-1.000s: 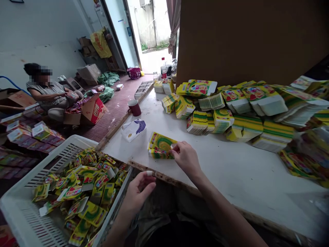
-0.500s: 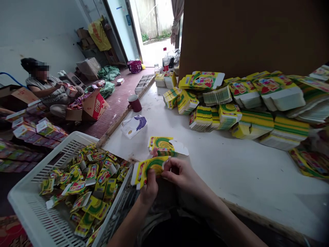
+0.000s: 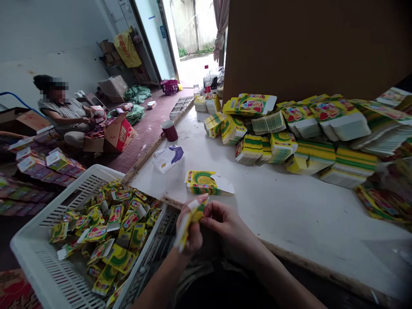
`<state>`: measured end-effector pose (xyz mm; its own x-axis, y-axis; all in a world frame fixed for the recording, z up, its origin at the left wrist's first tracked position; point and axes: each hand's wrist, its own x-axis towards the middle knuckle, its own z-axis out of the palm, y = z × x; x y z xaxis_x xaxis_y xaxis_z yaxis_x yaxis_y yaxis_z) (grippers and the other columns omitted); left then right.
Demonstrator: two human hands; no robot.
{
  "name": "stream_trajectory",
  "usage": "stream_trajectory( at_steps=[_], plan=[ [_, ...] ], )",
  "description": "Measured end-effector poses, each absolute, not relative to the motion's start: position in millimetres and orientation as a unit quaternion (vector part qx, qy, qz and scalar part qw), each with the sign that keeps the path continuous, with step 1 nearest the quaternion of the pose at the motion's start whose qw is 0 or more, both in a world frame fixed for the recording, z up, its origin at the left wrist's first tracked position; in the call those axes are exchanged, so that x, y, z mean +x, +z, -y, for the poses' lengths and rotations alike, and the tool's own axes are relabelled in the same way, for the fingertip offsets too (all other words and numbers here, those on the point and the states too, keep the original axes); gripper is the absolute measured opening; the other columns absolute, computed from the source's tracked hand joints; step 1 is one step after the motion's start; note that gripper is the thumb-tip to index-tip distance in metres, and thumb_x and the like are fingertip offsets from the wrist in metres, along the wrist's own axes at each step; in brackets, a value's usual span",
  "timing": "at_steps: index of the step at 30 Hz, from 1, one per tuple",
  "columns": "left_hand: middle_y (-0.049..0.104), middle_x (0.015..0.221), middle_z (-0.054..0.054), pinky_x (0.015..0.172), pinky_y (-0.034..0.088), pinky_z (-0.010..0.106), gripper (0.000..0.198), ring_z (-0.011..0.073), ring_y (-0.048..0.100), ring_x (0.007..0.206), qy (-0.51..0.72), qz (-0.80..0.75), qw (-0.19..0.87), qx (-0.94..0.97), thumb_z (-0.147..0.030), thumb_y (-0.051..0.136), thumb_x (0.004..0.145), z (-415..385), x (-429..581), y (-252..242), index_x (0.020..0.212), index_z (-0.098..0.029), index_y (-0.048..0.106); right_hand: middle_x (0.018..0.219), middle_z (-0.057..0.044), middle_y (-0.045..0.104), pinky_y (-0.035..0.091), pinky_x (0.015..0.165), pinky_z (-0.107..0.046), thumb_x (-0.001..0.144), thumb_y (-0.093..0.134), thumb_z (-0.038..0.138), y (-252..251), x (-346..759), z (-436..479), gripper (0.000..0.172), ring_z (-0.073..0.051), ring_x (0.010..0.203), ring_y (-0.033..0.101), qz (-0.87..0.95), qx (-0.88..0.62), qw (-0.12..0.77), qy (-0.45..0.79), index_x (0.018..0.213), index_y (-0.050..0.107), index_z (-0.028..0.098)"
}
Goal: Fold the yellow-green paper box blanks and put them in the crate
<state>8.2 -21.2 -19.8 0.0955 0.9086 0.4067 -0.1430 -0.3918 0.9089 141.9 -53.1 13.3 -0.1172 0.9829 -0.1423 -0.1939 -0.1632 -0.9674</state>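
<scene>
Yellow carton (image 3: 194,213), printed with green, is in your left hand (image 3: 193,241) in the head view, raised just above the near edge of the white table (image 3: 257,201), in front of your body. Your left fingers and thumb close around it, and it stands tilted, its lower end toward you and partly blurred. Your right hand (image 3: 227,223) is at the carton's upper right end, fingers curled and thumb close to the index finger; you cannot tell from this angle whether they pinch the card or only touch it.

Just beyond your hands, a small stack of flat cartons (image 3: 202,183) lies on the tabletop, white flaps pointing right. Past it are a white-and-purple packet (image 3: 168,159) and a dark red mug (image 3: 172,133). To your left, a white plastic basket (image 3: 19,246) holds a heap of folded yellow cartons (image 3: 112,246). Along the table's far side, rows of bundled cartons (image 3: 309,122) lie before a brown panel (image 3: 305,47). At far left, another person (image 3: 69,118) sits low beside an opened red-and-tan box (image 3: 121,134).
</scene>
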Motion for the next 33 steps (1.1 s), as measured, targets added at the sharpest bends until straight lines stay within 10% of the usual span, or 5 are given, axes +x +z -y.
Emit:
stream_trajectory(
  at_steps=[4, 10, 21, 26, 33],
  plan=[
    [0.073, 0.103, 0.009, 0.099, 0.05, 0.046, 0.042, 0.0299, 0.066, 0.103, 0.558, -0.261, 0.484, 0.621, -0.059, 0.071, 0.072, 18, 4, -27, 0.095, -0.024, 0.073, 0.07, 0.001, 0.057, 0.04, 0.063, -0.026, 0.074, 0.073, 0.048, 12, 145, 50, 0.035, -0.015, 0.069, 0.049, 0.453, -0.461, 0.461, 0.608, 0.07, 0.056, 0.018],
    [0.069, 0.088, 0.008, 0.082, 0.055, 0.037, 0.051, 0.0229, 0.068, 0.087, 0.558, -0.324, 0.588, 0.488, -0.056, 0.031, 0.097, 13, 22, -19, 0.098, -0.019, 0.067, 0.071, 0.001, 0.054, 0.037, 0.061, -0.026, 0.073, 0.071, 0.042, 9, 141, 51, 0.03, -0.013, 0.067, 0.045, 0.418, -0.45, 0.426, 0.664, 0.075, 0.056, 0.016],
    [0.05, 0.066, -0.004, 0.059, 0.045, 0.02, 0.048, 0.0099, 0.049, 0.059, 0.619, -0.397, 0.646, 0.205, -0.063, 0.074, 0.067, 11, 32, 1, 0.078, -0.019, 0.057, 0.075, 0.005, 0.055, 0.033, 0.052, -0.023, 0.069, 0.072, 0.022, 2, 124, 51, 0.03, -0.01, 0.057, 0.041, 0.449, -0.514, 0.418, 0.599, 0.091, 0.052, 0.019],
    [0.064, 0.09, 0.003, 0.079, 0.052, 0.029, 0.067, 0.0202, 0.063, 0.088, 0.576, -0.386, 0.653, 0.303, -0.079, 0.065, 0.061, 13, 19, -1, 0.093, -0.02, 0.063, 0.074, 0.005, 0.057, 0.035, 0.053, -0.023, 0.074, 0.071, 0.021, 0, 134, 47, 0.034, -0.01, 0.058, 0.044, 0.471, -0.524, 0.476, 0.526, 0.104, 0.056, 0.021],
    [0.072, 0.084, 0.0, 0.071, 0.052, 0.024, 0.024, 0.0143, 0.065, 0.074, 0.554, -0.45, 0.555, 0.427, -0.032, 0.078, 0.075, 12, 0, -6, 0.09, -0.018, 0.067, 0.065, 0.002, 0.055, 0.035, 0.052, -0.024, 0.083, 0.062, 0.037, 3, 150, 47, 0.022, -0.011, 0.057, 0.045, 0.473, -0.497, 0.482, 0.545, 0.073, 0.059, 0.017]
  ],
)
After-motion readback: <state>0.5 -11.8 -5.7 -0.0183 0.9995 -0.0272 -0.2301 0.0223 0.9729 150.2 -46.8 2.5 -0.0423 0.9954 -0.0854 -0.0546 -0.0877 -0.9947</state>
